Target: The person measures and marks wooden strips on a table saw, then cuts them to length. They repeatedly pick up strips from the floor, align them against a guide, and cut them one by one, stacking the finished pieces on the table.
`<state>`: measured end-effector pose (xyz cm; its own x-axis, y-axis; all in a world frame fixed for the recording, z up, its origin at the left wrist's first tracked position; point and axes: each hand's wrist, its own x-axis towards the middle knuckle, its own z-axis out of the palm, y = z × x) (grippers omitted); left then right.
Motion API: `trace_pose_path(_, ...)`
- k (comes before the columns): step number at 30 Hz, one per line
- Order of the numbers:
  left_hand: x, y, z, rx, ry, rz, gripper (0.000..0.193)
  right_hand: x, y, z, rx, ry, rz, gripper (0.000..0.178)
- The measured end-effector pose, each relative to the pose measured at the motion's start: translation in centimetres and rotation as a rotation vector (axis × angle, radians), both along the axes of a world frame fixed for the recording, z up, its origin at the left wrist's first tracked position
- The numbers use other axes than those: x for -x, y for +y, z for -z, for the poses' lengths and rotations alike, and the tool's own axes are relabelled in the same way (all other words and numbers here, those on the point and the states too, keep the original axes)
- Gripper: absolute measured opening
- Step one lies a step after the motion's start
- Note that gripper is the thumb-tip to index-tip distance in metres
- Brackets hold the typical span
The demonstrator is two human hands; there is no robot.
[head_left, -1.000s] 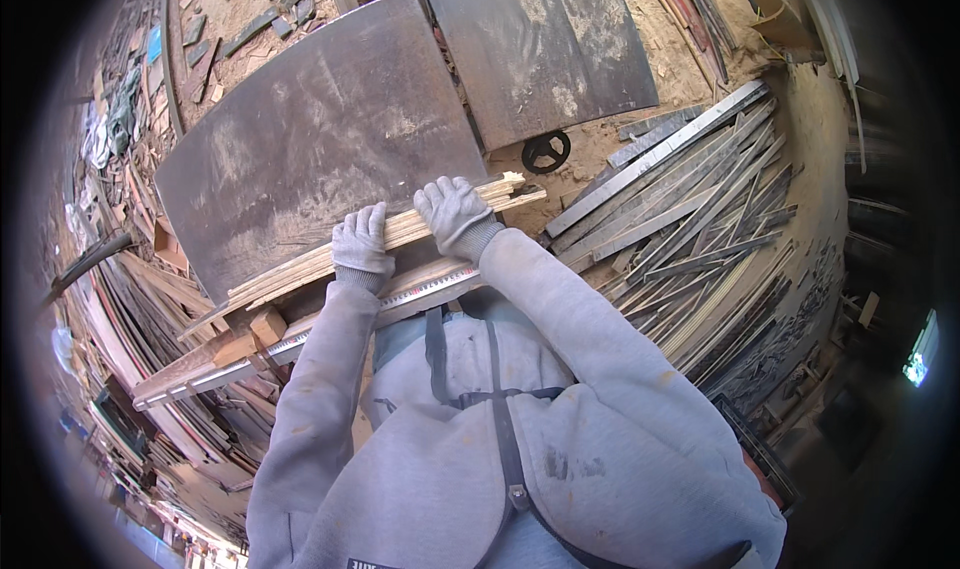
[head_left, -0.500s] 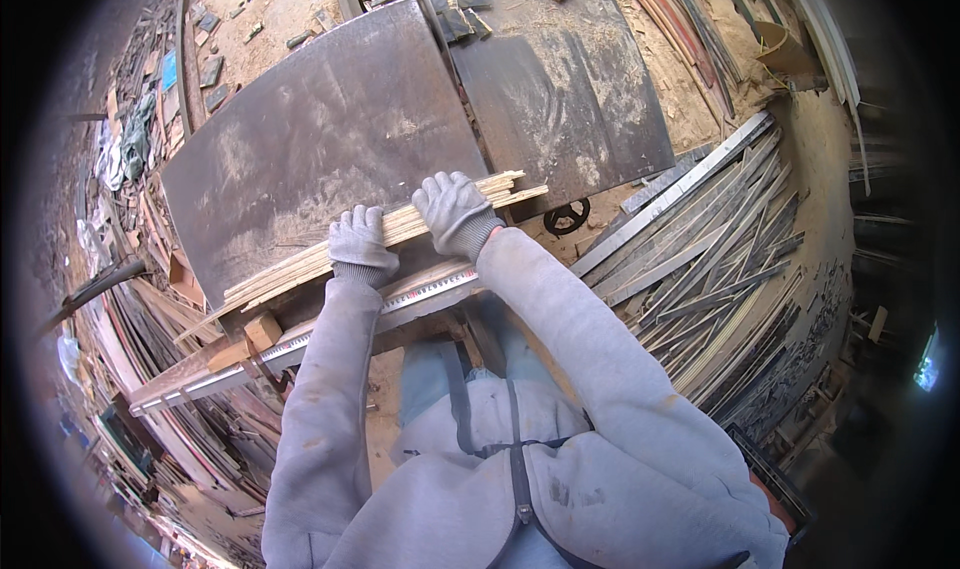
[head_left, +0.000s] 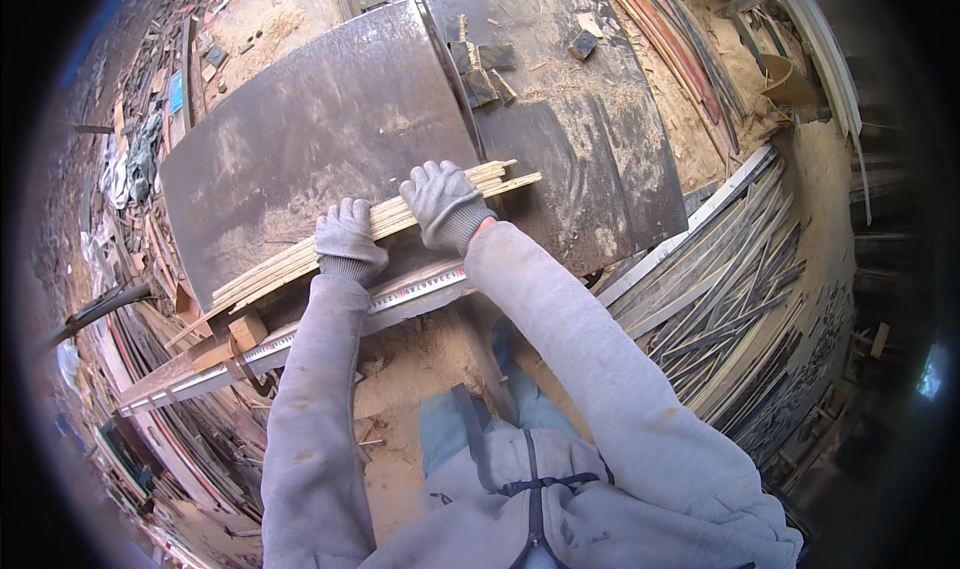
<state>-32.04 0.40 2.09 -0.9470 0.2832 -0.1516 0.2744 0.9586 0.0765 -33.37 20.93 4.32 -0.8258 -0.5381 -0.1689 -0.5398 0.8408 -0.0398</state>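
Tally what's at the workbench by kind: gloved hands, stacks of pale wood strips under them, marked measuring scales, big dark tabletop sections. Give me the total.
Gloved hands: 2 (left hand, right hand)
Stack of pale wood strips: 1
Measuring scale: 1
Dark tabletop sections: 2 (left section, right section)
Total: 6

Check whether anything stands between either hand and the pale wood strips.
Nothing visible does, apart from the grey gloves: the left hand and right hand are both on the pale wood strips, fingers curled over them. The measuring scale lies on the body side of the strips, not in between.
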Motion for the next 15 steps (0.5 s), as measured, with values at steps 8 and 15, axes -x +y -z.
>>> trace_pose_path(8,0.09,0.02,0.03,-0.019,0.024,0.003,0.064,-0.18,0.44,0.66,0.05,0.16,-0.036,0.027)
trace_pose_path(15,-0.06,0.04,0.55,0.003,0.076,0.002,0.065,-0.06,0.66,0.74,0.035,0.164,-0.081,0.028)
